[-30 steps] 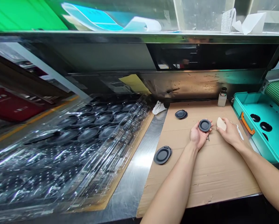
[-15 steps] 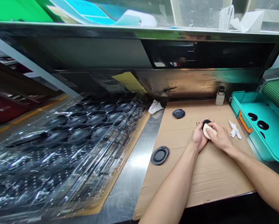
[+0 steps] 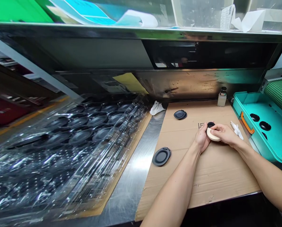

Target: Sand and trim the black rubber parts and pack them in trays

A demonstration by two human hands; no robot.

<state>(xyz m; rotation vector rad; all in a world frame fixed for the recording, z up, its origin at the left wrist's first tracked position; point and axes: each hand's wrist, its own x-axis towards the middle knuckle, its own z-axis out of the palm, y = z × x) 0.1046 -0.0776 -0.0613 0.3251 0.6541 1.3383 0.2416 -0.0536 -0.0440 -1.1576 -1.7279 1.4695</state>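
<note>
Over the right part of the cardboard sheet (image 3: pixel 209 176), my left hand (image 3: pixel 201 138) holds a small round black piece (image 3: pixel 211 124). My right hand (image 3: pixel 223 134) is closed on a cream-coloured round pad (image 3: pixel 213 135), which lies against the black piece and covers its lower part. Both hands are side by side, with the pad between them. Two flat black oval parts rest on the cardboard to the left, one farther back (image 3: pixel 180 114) and one nearer (image 3: pixel 161 156).
A teal bin (image 3: pixel 268 142) with several black round pieces stands at the right. A small bottle (image 3: pixel 222 97) is at the back, a white crumpled piece (image 3: pixel 237 130) beside my right hand, another white wad (image 3: pixel 157 108) farther left. Plastic trays (image 3: pixel 79 135) of black parts fill the left.
The pad has tilted flatter and shifted slightly right and down, with more of the black piece's top showing. My right hand has moved slightly right.
</note>
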